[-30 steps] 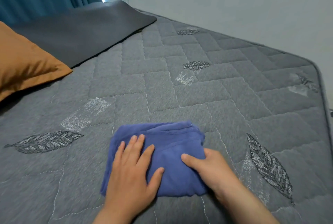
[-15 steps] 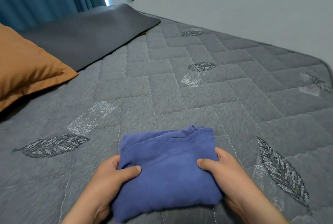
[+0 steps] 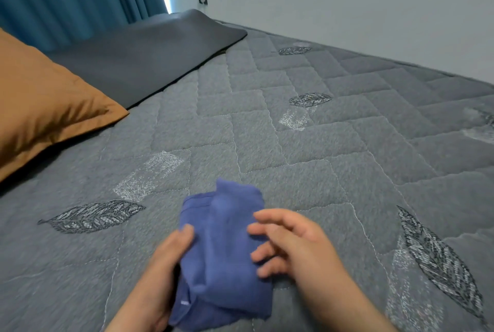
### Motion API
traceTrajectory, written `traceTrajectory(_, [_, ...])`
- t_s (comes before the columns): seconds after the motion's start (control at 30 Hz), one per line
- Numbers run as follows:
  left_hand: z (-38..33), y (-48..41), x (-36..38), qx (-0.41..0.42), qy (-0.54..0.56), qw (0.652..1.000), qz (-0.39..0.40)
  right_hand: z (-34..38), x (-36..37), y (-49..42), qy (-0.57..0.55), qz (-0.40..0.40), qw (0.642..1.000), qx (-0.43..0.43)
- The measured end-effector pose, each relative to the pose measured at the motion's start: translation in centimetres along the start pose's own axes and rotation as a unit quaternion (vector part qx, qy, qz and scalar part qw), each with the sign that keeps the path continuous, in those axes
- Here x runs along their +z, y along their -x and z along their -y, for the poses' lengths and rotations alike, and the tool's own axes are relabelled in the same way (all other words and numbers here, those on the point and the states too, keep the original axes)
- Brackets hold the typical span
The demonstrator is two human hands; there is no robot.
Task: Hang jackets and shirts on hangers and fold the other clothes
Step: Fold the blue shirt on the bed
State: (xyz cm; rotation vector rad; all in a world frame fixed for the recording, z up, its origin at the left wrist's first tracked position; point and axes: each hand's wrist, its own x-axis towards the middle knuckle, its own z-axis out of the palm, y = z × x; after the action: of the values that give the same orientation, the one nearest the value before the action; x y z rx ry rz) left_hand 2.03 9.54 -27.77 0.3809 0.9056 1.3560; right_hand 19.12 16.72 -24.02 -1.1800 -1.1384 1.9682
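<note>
Left hand (image 3: 163,267) low and near, thumb on top of the cloth (image 3: 224,246), fingers hidden under it, gripping its left side. Right hand (image 3: 291,243) just right of it, fingers spread, slightly bent, blurred; contact unclear. Both forearms bare.

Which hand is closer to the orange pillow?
The left hand. It grips the left edge of the folded blue cloth, on the same side as the orange pillow. The right hand is over the cloth's right side, farther from the pillow.
</note>
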Motion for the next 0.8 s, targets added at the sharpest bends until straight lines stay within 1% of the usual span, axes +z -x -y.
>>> traceTrajectory(0.03, [0.1,-0.1,-0.3,0.007,-0.046,0.997,-0.058,-1.0,-0.6,-0.4,0.034,-0.048,0.997,-0.041])
traceTrajectory(0.07, [0.3,-0.1,-0.2,0.035,-0.1,0.991,-0.081,-2.1,-1.1,-0.6,0.109,-0.085,0.986,-0.09])
traceTrajectory(0.1, [0.4,-0.1,-0.1,0.046,-0.128,0.987,-0.085,-2.9,-1.2,-0.7,0.187,-0.107,0.969,-0.12])
traceTrajectory(0.13, [0.3,-0.1,0.1,0.044,-0.141,0.985,-0.087,-3.5,-1.1,-0.7,0.266,-0.101,0.95,-0.13])
traceTrajectory(0.2, [0.4,-0.1,0.6,0.038,-0.142,0.985,-0.094,-5.5,-0.6,-0.8,0.383,-0.075,0.909,-0.145])
traceTrajectory(0.27, [0.4,-0.1,1.1,0.047,-0.172,0.981,-0.079,-6.9,0.0,-0.9,0.443,-0.072,0.874,-0.187])
traceTrajectory(0.3, [0.5,-0.1,1.2,0.049,-0.198,0.976,-0.073,-7.6,0.0,-1.0,0.449,-0.085,0.862,-0.217])
traceTrajectory(0.37, [1.0,-0.4,1.0,0.057,-0.24,0.964,-0.094,-8.1,-0.3,-1.1,0.433,-0.096,0.866,-0.232])
traceTrajectory(0.47, [1.5,-0.5,0.5,0.07,-0.238,0.958,-0.14,-8.2,-1.1,-1.4,0.361,-0.077,0.898,-0.239])
traceTrajectory(0.53, [1.5,-0.2,0.1,0.075,-0.231,0.959,-0.143,-8.2,-1.5,-1.5,0.302,-0.081,0.919,-0.242])
traceTrajectory(0.57, [1.5,-0.1,0.0,0.078,-0.223,0.962,-0.138,-8.4,-1.7,-1.7,0.291,-0.089,0.922,-0.241])
traceTrajectory(0.67, [1.8,0.4,-0.1,0.088,-0.204,0.966,-0.134,-8.4,-1.8,-1.6,0.288,-0.1,0.925,-0.227])
traceTrajectory(0.8, [2.3,0.4,-0.4,0.137,-0.255,0.946,-0.147,-7.8,-1.8,-1.6,0.342,-0.097,0.91,-0.215])
